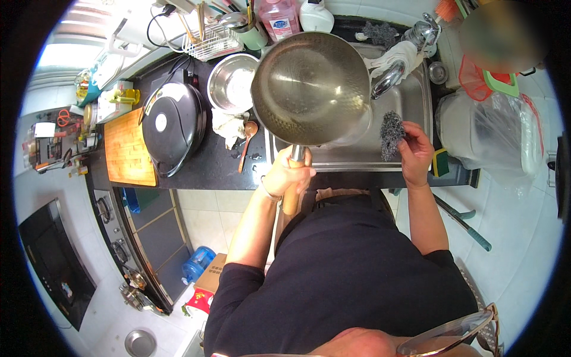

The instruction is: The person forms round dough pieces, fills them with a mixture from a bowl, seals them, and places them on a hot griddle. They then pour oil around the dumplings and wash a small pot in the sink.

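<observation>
My left hand (287, 174) is closed round the wooden handle of a metal saucepan (312, 89). The pan is raised over the left part of the steel sink (410, 107), its round inside facing up towards me. To the right, over the sink's front edge, my right hand (418, 153) pinches a grey steel wool scourer (391, 135) between thumb and fingers. Scourer and pan are apart. The curved faucet (389, 80), with a white cloth (397, 58) draped on it, points into the sink just right of the pan.
Left of the pan are a metal bowl (232, 83), a crumpled cloth (229, 126), a brown spoon (247, 146), a black round electric griddle (173, 128) and a cutting board (128, 149). A yellow-green sponge (440, 162) lies right of the sink, near a plastic-covered container (485, 128).
</observation>
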Action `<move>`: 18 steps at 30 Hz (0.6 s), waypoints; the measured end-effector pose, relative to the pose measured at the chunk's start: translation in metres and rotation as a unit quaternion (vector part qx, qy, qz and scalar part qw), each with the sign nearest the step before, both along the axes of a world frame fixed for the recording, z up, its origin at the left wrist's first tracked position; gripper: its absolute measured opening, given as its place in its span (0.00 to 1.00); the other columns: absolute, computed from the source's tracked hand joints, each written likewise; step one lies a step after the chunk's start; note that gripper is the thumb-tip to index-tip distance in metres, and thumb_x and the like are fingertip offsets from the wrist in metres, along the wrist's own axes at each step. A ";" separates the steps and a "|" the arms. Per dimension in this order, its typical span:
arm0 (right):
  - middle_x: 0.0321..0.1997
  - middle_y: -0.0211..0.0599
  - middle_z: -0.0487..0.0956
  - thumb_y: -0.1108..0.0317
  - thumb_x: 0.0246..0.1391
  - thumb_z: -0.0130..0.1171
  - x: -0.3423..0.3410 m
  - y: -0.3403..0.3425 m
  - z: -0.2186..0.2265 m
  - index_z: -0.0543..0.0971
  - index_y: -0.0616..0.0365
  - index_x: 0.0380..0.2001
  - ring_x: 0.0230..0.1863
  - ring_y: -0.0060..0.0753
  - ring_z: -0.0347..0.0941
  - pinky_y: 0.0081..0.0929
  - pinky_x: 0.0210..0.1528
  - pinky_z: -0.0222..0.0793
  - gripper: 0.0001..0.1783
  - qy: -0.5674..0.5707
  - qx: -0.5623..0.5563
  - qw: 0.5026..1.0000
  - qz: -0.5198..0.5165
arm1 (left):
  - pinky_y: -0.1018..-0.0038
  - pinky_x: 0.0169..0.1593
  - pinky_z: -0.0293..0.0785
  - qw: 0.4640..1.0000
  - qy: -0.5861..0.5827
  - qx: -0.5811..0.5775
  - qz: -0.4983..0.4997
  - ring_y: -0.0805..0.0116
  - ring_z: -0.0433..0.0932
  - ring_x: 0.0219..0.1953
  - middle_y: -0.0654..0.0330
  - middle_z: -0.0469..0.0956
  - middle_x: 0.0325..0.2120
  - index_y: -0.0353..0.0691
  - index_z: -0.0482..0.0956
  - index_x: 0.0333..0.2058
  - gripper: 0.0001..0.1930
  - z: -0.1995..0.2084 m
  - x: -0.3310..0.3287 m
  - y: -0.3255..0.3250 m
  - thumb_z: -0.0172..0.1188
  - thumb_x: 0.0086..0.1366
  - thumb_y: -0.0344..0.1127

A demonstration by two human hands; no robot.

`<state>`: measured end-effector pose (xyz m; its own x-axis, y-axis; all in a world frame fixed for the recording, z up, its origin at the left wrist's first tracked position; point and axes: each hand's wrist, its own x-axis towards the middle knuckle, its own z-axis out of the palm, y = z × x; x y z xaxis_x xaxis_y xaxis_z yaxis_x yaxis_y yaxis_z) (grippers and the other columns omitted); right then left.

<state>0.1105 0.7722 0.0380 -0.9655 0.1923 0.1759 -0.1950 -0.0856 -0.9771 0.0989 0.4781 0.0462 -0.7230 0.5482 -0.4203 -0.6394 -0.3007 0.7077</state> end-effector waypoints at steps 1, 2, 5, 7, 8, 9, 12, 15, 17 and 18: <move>0.45 0.38 0.71 0.85 0.43 0.54 0.000 0.000 0.000 0.73 0.64 0.38 0.45 0.27 0.67 0.23 0.49 0.62 0.15 -0.002 0.000 1.000 -0.001 | 0.77 0.12 0.63 0.998 0.014 -0.053 0.003 0.74 0.65 0.09 0.63 0.67 0.14 0.37 0.65 0.28 0.09 -0.006 -0.001 0.001 0.55 0.50 0.18; 0.45 0.38 0.71 0.85 0.43 0.54 0.000 0.001 0.000 0.73 0.64 0.38 0.45 0.26 0.67 0.23 0.49 0.62 0.15 -0.002 0.000 1.000 -0.003 | 0.77 0.13 0.63 0.988 0.041 -0.150 0.004 0.74 0.66 0.09 0.63 0.68 0.14 0.36 0.66 0.30 0.09 -0.009 -0.004 0.004 0.56 0.50 0.19; 0.45 0.37 0.71 0.86 0.43 0.54 0.003 -0.002 -0.006 0.73 0.64 0.38 0.44 0.25 0.68 0.21 0.48 0.63 0.15 -0.001 0.000 1.000 0.005 | 0.71 0.21 0.71 0.894 0.101 -0.437 -0.001 0.64 0.74 0.15 0.56 0.73 0.18 0.34 0.69 0.39 0.18 -0.037 -0.009 0.006 0.59 0.47 0.25; 0.44 0.36 0.71 0.86 0.43 0.54 0.005 -0.008 -0.003 0.73 0.65 0.37 0.43 0.23 0.68 0.19 0.46 0.64 0.15 -0.021 -0.003 0.999 0.026 | 0.61 0.34 0.72 0.775 0.244 -0.581 -0.051 0.48 0.76 0.29 0.46 0.76 0.25 0.37 0.69 0.39 0.19 -0.065 -0.007 -0.006 0.60 0.46 0.28; 0.43 0.36 0.71 0.87 0.43 0.54 0.008 -0.011 -0.003 0.73 0.65 0.37 0.42 0.22 0.68 0.18 0.45 0.64 0.15 -0.033 -0.004 0.999 0.035 | 0.58 0.37 0.71 0.745 0.235 -0.619 -0.083 0.44 0.75 0.33 0.44 0.76 0.26 0.38 0.69 0.38 0.18 -0.068 -0.008 -0.007 0.60 0.47 0.30; 0.42 0.34 0.71 0.87 0.43 0.54 0.008 -0.013 -0.004 0.73 0.64 0.37 0.40 0.20 0.67 0.16 0.41 0.65 0.15 -0.044 0.010 0.998 0.046 | 0.57 0.35 0.71 0.726 0.246 -0.635 -0.093 0.44 0.75 0.32 0.45 0.76 0.25 0.39 0.68 0.35 0.15 -0.071 -0.008 -0.006 0.58 0.48 0.30; 0.41 0.33 0.71 0.86 0.43 0.55 0.008 -0.017 -0.021 0.74 0.63 0.36 0.39 0.18 0.67 0.15 0.39 0.65 0.14 -0.072 0.005 0.996 0.059 | 0.55 0.32 0.70 0.680 0.277 -0.668 -0.119 0.45 0.75 0.29 0.46 0.75 0.21 0.40 0.67 0.30 0.08 -0.079 -0.008 -0.001 0.55 0.50 0.31; 0.39 0.31 0.72 0.84 0.43 0.57 0.004 -0.020 -0.040 0.74 0.61 0.34 0.39 0.18 0.67 0.15 0.37 0.65 0.13 -0.082 0.040 0.995 0.042 | 0.55 0.33 0.70 0.660 0.296 -0.678 -0.134 0.46 0.75 0.30 0.48 0.76 0.23 0.41 0.67 0.30 0.07 -0.082 -0.013 0.008 0.54 0.52 0.32; 0.38 0.31 0.73 0.81 0.41 0.60 -0.005 -0.020 -0.050 0.75 0.60 0.34 0.37 0.21 0.69 0.17 0.37 0.65 0.13 -0.077 0.134 0.988 0.001 | 0.55 0.33 0.69 0.648 0.319 -0.676 -0.144 0.46 0.75 0.31 0.49 0.76 0.24 0.41 0.67 0.30 0.07 -0.085 -0.016 0.013 0.54 0.53 0.32; 0.39 0.32 0.73 0.79 0.42 0.60 -0.010 -0.023 -0.054 0.75 0.60 0.34 0.38 0.24 0.69 0.19 0.39 0.65 0.13 -0.065 0.157 0.985 -0.019 | 0.55 0.33 0.69 0.641 0.333 -0.675 -0.150 0.46 0.75 0.31 0.49 0.76 0.24 0.41 0.67 0.29 0.06 -0.086 -0.018 0.016 0.54 0.53 0.32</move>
